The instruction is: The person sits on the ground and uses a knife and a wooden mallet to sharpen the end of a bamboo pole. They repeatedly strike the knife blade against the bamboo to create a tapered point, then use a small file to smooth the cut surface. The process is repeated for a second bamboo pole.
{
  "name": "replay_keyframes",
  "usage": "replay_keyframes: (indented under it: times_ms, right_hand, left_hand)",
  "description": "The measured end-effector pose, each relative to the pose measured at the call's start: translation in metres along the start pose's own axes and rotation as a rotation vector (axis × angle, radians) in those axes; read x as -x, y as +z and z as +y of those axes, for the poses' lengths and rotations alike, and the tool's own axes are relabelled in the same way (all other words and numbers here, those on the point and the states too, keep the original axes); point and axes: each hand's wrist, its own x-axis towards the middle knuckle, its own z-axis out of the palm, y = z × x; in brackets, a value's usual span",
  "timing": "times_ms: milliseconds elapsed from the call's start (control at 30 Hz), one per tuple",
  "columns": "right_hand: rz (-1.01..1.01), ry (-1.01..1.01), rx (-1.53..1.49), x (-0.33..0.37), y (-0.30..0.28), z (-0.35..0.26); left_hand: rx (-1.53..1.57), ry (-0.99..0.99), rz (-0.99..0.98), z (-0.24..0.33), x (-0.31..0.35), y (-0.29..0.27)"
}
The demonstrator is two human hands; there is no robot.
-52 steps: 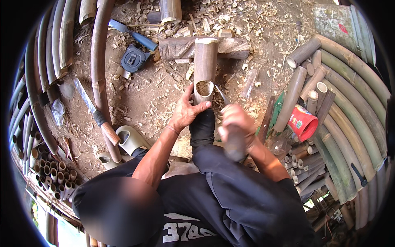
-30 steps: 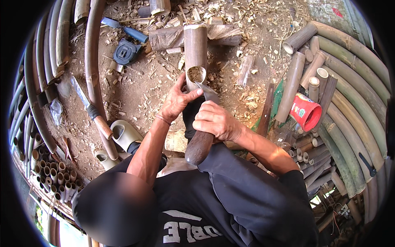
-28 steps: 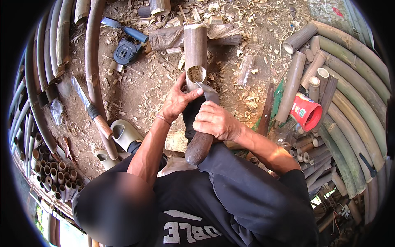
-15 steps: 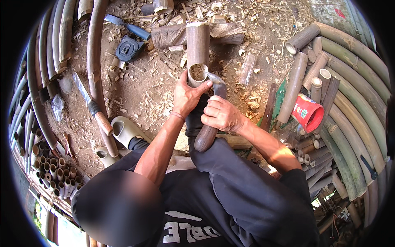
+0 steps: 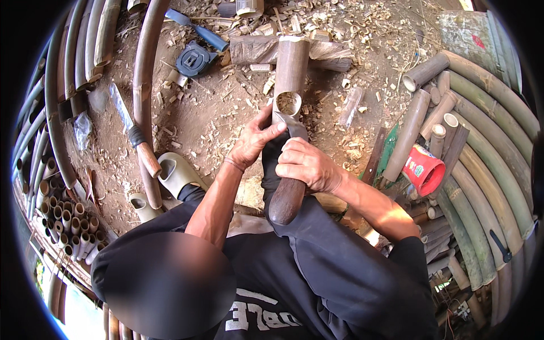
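A brown bamboo tube (image 5: pixel 291 68) points away from me, its far part resting over a split log (image 5: pixel 249 50). A round scooped opening shows near its close end. My left hand (image 5: pixel 255 140) is closed round that near end, with the thumb beside the blade and the other fingers mostly hidden. In my right hand (image 5: pixel 309 164) is a knife with a thick dark wooden handle (image 5: pixel 287 203). Its grey blade (image 5: pixel 296 127) lies against the tube's near edge, just below the opening. The handle's butt end points back over my raised knee.
On the dirt floor left lie a wooden-handled knife (image 5: pixel 148 157), a tape measure (image 5: pixel 194 59) and a blue-handled tool (image 5: pixel 211 38). A red container (image 5: pixel 428 173) stands right among bamboo pieces. Long bamboo poles (image 5: pixel 487 122) line both sides; shavings litter the ground.
The blade has moved from the right side of the opening to its near edge, and the handle has swung round straighter toward me. The whole view has shifted slightly.
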Motion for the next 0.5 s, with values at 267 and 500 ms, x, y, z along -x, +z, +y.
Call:
replay_keyframes:
  times_ms: [267, 500]
  right_hand:
    - [-0.070, -0.066, 0.119, -0.001, 0.009, 0.009]
    - [-0.098, -0.159, 0.353, 0.008, 0.024, 0.032]
  left_hand:
    - [-0.041, -0.008, 0.060, -0.004, -0.002, 0.000]
    - [-0.019, 0.046, 0.166, -0.013, -0.007, 0.011]
